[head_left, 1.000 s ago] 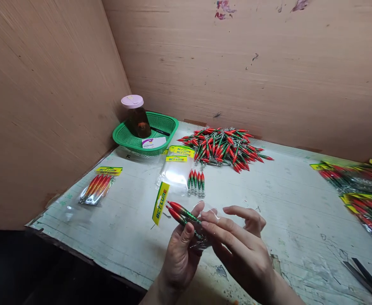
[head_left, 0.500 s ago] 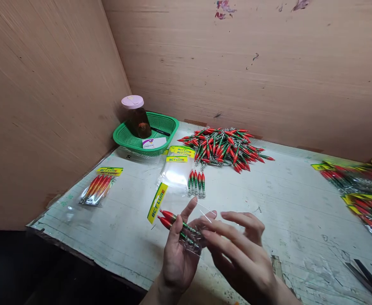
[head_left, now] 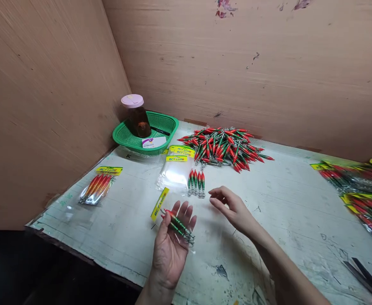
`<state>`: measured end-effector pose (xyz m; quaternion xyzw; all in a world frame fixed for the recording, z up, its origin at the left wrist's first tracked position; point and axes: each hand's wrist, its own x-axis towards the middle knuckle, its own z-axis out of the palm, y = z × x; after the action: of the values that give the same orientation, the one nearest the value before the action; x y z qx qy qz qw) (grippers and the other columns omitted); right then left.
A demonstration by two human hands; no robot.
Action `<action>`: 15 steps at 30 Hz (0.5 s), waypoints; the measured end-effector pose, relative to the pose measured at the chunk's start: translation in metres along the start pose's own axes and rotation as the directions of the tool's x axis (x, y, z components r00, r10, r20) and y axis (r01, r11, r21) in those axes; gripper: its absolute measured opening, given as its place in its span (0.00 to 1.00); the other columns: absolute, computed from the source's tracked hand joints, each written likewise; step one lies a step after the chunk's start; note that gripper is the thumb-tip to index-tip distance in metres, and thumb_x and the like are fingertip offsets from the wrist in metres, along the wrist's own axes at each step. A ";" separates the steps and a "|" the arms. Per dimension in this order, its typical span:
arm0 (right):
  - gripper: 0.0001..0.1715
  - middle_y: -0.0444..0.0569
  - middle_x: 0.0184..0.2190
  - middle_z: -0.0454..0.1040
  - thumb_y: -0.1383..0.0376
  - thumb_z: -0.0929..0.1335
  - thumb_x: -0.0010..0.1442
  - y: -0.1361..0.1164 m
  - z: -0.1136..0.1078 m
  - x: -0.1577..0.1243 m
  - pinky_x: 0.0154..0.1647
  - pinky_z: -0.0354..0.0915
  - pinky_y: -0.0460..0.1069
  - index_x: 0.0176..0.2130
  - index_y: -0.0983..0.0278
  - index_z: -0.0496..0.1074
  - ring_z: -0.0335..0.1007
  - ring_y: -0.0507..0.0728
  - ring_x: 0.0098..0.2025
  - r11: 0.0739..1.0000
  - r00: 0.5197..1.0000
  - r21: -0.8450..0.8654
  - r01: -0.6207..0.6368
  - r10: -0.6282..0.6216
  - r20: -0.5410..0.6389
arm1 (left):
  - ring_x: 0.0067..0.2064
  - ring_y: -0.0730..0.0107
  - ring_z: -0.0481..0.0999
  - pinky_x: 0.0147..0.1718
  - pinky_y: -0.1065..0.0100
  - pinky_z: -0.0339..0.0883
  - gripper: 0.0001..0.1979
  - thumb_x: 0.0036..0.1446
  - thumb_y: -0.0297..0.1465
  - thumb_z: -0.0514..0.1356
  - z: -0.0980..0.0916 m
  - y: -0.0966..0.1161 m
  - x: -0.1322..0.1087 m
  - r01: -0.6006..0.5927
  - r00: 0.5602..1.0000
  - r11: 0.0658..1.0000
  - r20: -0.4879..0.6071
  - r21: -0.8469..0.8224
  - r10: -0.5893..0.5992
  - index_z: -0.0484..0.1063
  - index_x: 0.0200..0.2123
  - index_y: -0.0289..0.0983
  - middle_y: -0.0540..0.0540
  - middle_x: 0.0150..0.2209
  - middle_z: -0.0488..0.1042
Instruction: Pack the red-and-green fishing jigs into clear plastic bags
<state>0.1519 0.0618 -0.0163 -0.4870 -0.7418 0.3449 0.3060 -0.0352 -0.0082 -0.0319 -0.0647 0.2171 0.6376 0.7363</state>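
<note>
My left hand (head_left: 173,250) lies palm up near the table's front edge, its thumb pressed on a clear plastic bag with a yellow BCT LURE header (head_left: 159,204). Red and green fishing lures (head_left: 178,225) lie in the bag across the palm, hooks toward the right. To the right, my right hand (head_left: 227,204) hovers with bent fingers, thumb and fingertips apart and nothing visible between them. Just beyond it is a short row of several matching lures (head_left: 197,183). Behind that row lies a big loose heap of red and green lures (head_left: 225,148).
Flat header bags (head_left: 174,171) are stacked left of the row. A green basket (head_left: 118,137) holds a lidded jar (head_left: 138,118) and a card. A bag of orange lures (head_left: 98,186) lies left. Filled bags (head_left: 364,212) and scissors (head_left: 365,277) lie right.
My right hand has moved away from the bag, up and slightly right toward the lure row. My left hand has shifted a little left, its fingers more spread under the bag.
</note>
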 end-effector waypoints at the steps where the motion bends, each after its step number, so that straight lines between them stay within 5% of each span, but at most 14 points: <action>1: 0.10 0.48 0.34 0.70 0.60 0.64 0.60 0.012 0.005 0.008 0.31 0.67 0.49 0.41 0.62 0.68 0.68 0.53 0.30 0.999 1.000 -0.038 0.000 0.000 -0.022 | 0.49 0.63 0.77 0.51 0.63 0.70 0.21 0.68 0.28 0.44 -0.002 0.002 0.001 -0.011 1.000 1.000 0.020 -0.009 0.011 0.77 0.44 0.33 0.40 0.48 0.77; 4: 0.09 0.49 0.35 0.68 0.66 0.67 0.53 0.036 0.022 0.027 0.35 0.67 0.52 0.38 0.61 0.69 0.67 0.56 0.35 0.992 0.999 -0.121 0.028 -0.032 -0.035 | 0.51 0.63 0.76 0.54 0.61 0.67 0.23 0.68 0.28 0.41 -0.004 0.005 0.001 -0.015 0.998 0.999 0.055 -0.030 0.017 0.76 0.45 0.31 0.39 0.48 0.76; 8: 0.05 0.50 0.33 0.68 0.68 0.65 0.54 0.037 0.028 0.033 0.38 0.65 0.54 0.34 0.61 0.69 0.65 0.59 0.38 0.980 0.994 -0.177 0.093 -0.100 -0.032 | 0.50 0.63 0.76 0.56 0.59 0.65 0.22 0.68 0.29 0.42 0.000 0.004 0.000 -0.004 1.000 0.999 0.025 -0.039 0.005 0.76 0.45 0.31 0.39 0.48 0.76; 13: 0.03 0.48 0.31 0.69 0.63 0.65 0.60 0.006 -0.030 0.001 0.32 0.66 0.50 0.37 0.60 0.66 0.66 0.55 0.31 0.980 0.987 -0.126 0.153 -0.157 -0.020 | 0.48 0.63 0.78 0.50 0.63 0.71 0.20 0.67 0.27 0.45 0.004 0.006 0.001 0.015 0.999 0.999 -0.038 -0.028 -0.017 0.77 0.43 0.32 0.41 0.46 0.78; 15: 0.06 0.48 0.32 0.70 0.59 0.64 0.63 -0.016 -0.061 -0.021 0.32 0.68 0.49 0.40 0.58 0.65 0.68 0.55 0.34 0.970 0.969 0.023 0.241 -0.241 0.052 | 0.47 0.62 0.78 0.49 0.63 0.72 0.19 0.67 0.27 0.46 0.006 0.007 0.003 0.029 0.996 0.999 -0.082 -0.037 -0.032 0.78 0.42 0.32 0.41 0.45 0.79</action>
<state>0.1995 0.0505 0.0290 -0.3812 -0.8006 0.3244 0.3293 -0.0404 -0.0018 -0.0261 -0.1073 0.2349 0.6271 0.7349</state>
